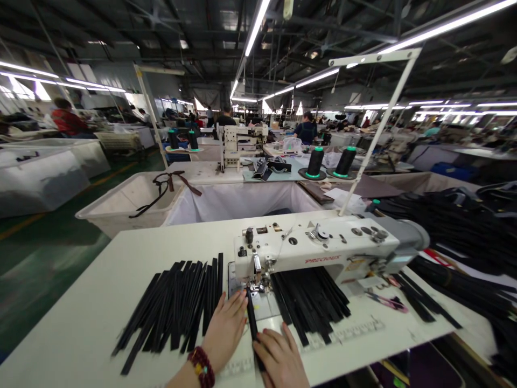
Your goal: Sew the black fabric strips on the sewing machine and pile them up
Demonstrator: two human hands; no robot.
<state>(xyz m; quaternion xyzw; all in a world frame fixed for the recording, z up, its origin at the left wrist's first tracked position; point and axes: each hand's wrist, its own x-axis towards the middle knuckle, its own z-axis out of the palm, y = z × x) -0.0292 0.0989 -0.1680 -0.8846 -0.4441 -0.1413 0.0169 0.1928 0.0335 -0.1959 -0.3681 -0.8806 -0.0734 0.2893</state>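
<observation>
A narrow black strip (252,318) runs from the needle area of a white sewing machine (294,254) toward me. My left hand (226,330) lies flat along the strip's left side, fingers stretched out, fingertips close to the presser foot (255,283). Lower down, my right hand (280,355) has its fingers bent over the strip's near part, holding it; the thumb is mostly hidden. To the left of my left hand lies a loose pile of black strips (175,307). Another bunch of black strips (311,302) is under the machine arm.
Pink-handled thread snips (393,303) and a few strips lie on the right of the white table (81,302). A thread stand pole (377,134) rises behind the machine. Beyond the table are a lined bin (242,202) and black thread cones (315,161). Dark material (448,231) is heaped at right.
</observation>
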